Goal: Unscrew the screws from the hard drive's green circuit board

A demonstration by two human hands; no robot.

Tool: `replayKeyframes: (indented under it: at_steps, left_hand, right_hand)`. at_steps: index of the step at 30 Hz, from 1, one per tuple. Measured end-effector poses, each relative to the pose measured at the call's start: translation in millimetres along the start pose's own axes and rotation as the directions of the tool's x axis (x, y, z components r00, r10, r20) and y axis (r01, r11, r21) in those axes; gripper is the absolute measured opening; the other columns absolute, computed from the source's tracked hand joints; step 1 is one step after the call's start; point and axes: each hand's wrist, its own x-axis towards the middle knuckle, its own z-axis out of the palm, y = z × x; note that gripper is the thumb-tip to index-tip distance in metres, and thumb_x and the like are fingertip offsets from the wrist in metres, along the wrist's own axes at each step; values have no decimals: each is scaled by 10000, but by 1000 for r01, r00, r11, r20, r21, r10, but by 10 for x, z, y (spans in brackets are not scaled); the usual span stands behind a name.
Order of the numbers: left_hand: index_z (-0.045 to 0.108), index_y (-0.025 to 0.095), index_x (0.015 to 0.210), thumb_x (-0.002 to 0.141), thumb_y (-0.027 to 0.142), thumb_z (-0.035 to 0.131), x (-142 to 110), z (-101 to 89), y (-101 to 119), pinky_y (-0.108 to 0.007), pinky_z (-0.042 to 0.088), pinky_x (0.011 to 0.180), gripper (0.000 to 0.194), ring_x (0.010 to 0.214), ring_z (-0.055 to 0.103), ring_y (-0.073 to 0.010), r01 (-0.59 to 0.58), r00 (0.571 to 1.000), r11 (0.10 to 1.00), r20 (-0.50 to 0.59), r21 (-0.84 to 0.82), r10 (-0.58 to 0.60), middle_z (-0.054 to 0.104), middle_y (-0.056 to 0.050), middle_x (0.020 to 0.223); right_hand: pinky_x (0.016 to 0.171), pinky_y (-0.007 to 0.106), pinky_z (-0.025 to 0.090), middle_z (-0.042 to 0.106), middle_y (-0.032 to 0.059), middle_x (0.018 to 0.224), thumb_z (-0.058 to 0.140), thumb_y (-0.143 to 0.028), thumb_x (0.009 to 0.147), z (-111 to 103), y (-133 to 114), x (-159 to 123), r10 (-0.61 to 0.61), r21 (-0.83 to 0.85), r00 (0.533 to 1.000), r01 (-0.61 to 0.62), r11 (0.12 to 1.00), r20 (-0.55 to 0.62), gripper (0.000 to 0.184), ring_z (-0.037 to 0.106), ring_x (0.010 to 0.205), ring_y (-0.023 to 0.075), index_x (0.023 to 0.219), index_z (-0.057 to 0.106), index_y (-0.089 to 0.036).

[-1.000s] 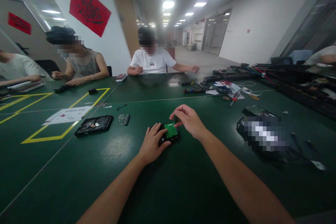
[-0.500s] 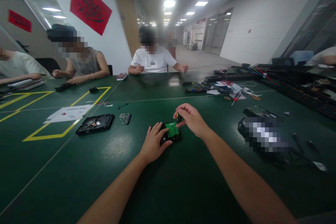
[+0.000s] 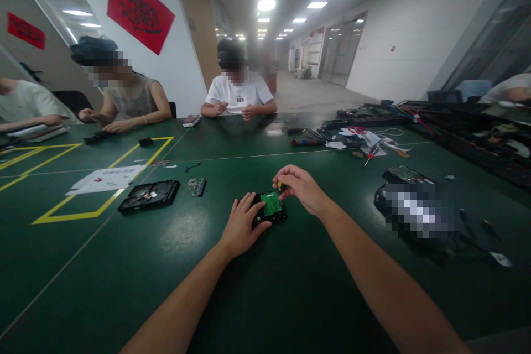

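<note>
In front of me a black hard drive [image 3: 279,214] lies flat on the dark green table, its green circuit board [image 3: 271,203] facing up. My left hand [image 3: 248,221] spans the drive's left end, thumb along the near side and fingers over the far side, gripping it. Above the board's right end, my right hand [image 3: 299,188] pinches a small screwdriver [image 3: 282,185] with a yellow and black handle. Its tip is too small to make out against the board. Left of the drive sit a loose circuit board [image 3: 196,186] and an opened black drive case [image 3: 149,196].
A white sheet with small parts [image 3: 103,179] lies inside yellow tape at left. To the right are a partly blurred-out dark object [image 3: 379,199], cables, and a red-handled screwdriver [image 3: 371,154]. Several people sit around the table; one in a white T-shirt [image 3: 238,94] is opposite.
The person opposite has brought one hand inward towards the other. My view has shifted slightly; both my hands stay at the hard drive, the screwdriver still in my right.
</note>
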Motion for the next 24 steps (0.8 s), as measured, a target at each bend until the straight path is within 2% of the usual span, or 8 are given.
replayKeyframes:
  at_steps: [8,11,14,19,24]
  left_hand:
    - [526,292,1477,979,534,628,-3,5,3,-674,185,1243,563,1569,260,-362,0,1000,1000,-2,-3,0,332,-112,1680]
    - [528,295,1477,979,524,632,-2,1,2,-681,190,1240,558,1566,267,-365,0,1000,1000,0,-1,0,334,-113,1678]
    - [529,295,1478,979,514,637,-4,-5,5,-679,196,1240,556,1562,278,-367,-2,1000,1000,-7,-4,2,338,-117,1676]
    - [532,301,1476,974,505,649,-9,-5,8,-682,199,1239,554,1558,285,-371,-10,1000,1000,-23,-17,10,339,-113,1677]
    - [534,304,1476,971,506,655,-10,0,0,-681,202,1238,557,1560,283,-370,-10,999,1000,-32,-16,10,341,-110,1675]
  right_hand:
    - [535,257,502,682,38,905,739,-374,841,14,-6,-11,1,29,998,1,1000,-70,215,653,889,209,964,646,-226]
    - [606,294,556,698,41,911,775,-355,814,41,-16,-18,-9,52,996,14,999,-89,247,673,918,218,947,623,-213]
    - [663,324,577,713,51,912,764,-353,822,39,-25,-16,-16,50,998,19,999,-65,224,668,889,206,917,632,-199]
    - [620,303,561,704,65,952,687,-325,855,25,-16,-9,1,25,1000,0,1000,-25,144,636,908,214,928,699,-202]
    - [623,301,563,685,69,913,628,-331,875,8,-1,-2,-10,57,1000,10,998,-7,171,624,916,222,915,736,-205]
